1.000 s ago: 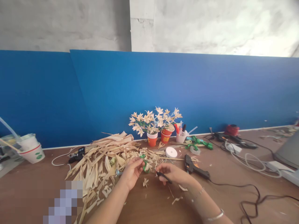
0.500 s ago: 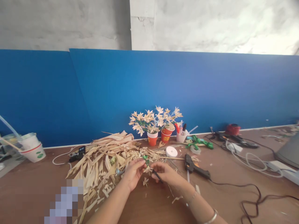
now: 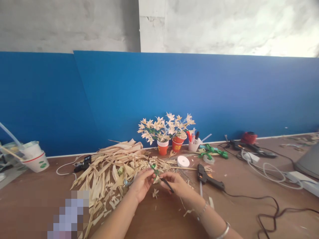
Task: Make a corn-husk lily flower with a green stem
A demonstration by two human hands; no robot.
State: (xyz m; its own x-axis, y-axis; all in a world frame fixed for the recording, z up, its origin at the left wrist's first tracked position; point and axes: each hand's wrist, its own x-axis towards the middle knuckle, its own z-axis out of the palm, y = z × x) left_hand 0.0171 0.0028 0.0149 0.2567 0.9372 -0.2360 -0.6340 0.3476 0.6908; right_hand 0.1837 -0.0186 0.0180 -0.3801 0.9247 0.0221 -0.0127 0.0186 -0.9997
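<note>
Right hand [image 3: 175, 184] has moved left, green strip [image 3: 154, 166] beside it.

The head view looked out from the wearer's own eye level, forward and down over the table [image 3: 161, 219], with both forearms [image 3: 119, 212] coming in from the bottom edge. It faced a blue partition [image 3: 112, 86] almost squarely (the top edge dipped only slightly toward the right) and took in a band of wall [image 3: 211, 26] above. The left hand [image 3: 143, 184] and the right hand [image 3: 175, 184] sat below the middle of the picture, close by yet small, for the angle was wide: it reached from a white cup [image 3: 37, 163] near the left edge to a grey object [image 3: 309, 162] cut by the right.
</note>
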